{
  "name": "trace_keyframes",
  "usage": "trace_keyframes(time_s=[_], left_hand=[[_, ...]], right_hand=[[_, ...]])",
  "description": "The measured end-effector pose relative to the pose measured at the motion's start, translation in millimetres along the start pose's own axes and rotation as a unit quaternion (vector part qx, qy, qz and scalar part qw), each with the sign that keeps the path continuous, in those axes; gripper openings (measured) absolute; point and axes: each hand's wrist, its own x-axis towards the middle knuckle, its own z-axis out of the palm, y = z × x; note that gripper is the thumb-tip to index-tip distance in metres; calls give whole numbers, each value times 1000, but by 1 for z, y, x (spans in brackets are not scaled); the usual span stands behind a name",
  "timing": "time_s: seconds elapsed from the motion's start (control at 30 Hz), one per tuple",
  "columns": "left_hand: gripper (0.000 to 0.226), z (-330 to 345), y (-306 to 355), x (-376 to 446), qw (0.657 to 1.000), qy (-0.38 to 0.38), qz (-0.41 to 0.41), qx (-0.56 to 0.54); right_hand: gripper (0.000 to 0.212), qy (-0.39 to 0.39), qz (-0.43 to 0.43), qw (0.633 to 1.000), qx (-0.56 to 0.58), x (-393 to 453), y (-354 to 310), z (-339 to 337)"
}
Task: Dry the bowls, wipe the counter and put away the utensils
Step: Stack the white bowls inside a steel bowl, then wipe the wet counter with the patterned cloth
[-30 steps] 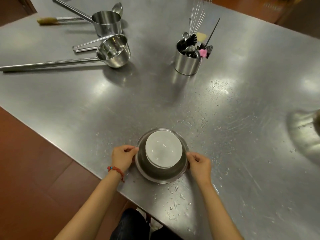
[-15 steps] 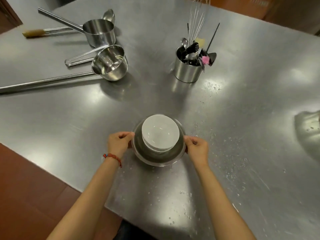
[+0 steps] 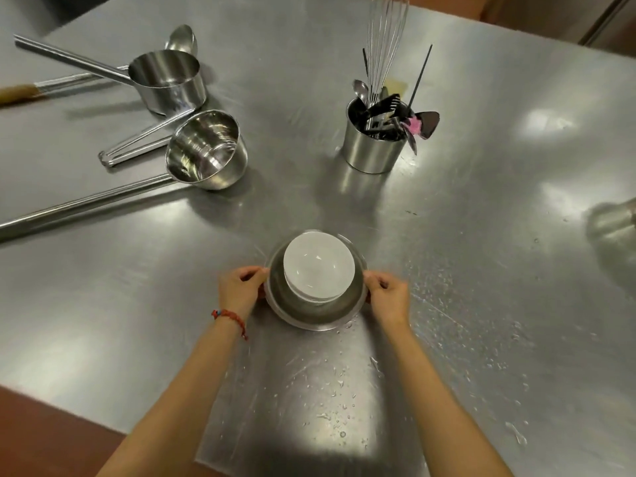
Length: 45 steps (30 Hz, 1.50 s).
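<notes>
Left hand (image 3: pixel 241 290) and right hand (image 3: pixel 389 297) curled onto opposite rims of the steel bowl (image 3: pixel 315 313), gripping it from both sides; white bowls (image 3: pixel 318 266) stacked inside, between the hands; whether the steel bowl rests on the desk (image 3: pixel 481 201) or sits just above it cannot be told. Water droplets (image 3: pixel 337 401) scattered on the desk nearer the body than the hands and out past the right hand; wiping judged not done. No cloth in view; drying judged not yet begun. Utensil holder (image 3: pixel 373 149) beyond the right hand, already loaded; two long-handled ladles (image 3: pixel 206 153) and a spoon (image 3: pixel 180 39) loose beyond the left hand, judged left to put away.
</notes>
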Motion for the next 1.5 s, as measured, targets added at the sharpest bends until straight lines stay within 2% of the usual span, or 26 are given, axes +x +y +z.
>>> trace_keyframes(time_s=[0.1,0.2,0.37,0.5,0.6,0.87,1.1,1.33,1.5], left_hand=[[24,-4,0,-6,998,-15,31,51],[29,-8,-2,-19,983,9,102,154],[29,-1,-8,-62,931,-3,280,234],[27,8,-24,-106,884,-26,378,274],[37,21,-33,-140,854,-86,412,305],[43,78,-47,-256,753,-181,478,415],[39,149,-69,-353,713,-241,499,429],[42,227,-59,-392,654,-287,560,420],[49,291,-42,-395,619,-321,579,422]], right_hand=[[21,2,-9,1000,-9,-12,-4,-8],[19,1,-23,999,-39,-30,-6,-20],[33,13,-75,982,-171,-69,9,-50],[34,36,-100,963,-247,-106,29,-84],[36,54,-87,958,-267,-134,47,-114],[33,140,-57,953,-264,-224,96,-225],[36,196,-29,913,-357,-286,129,-326],[36,247,-23,879,-408,-286,139,-388],[37,265,3,876,-403,-254,143,-427]])
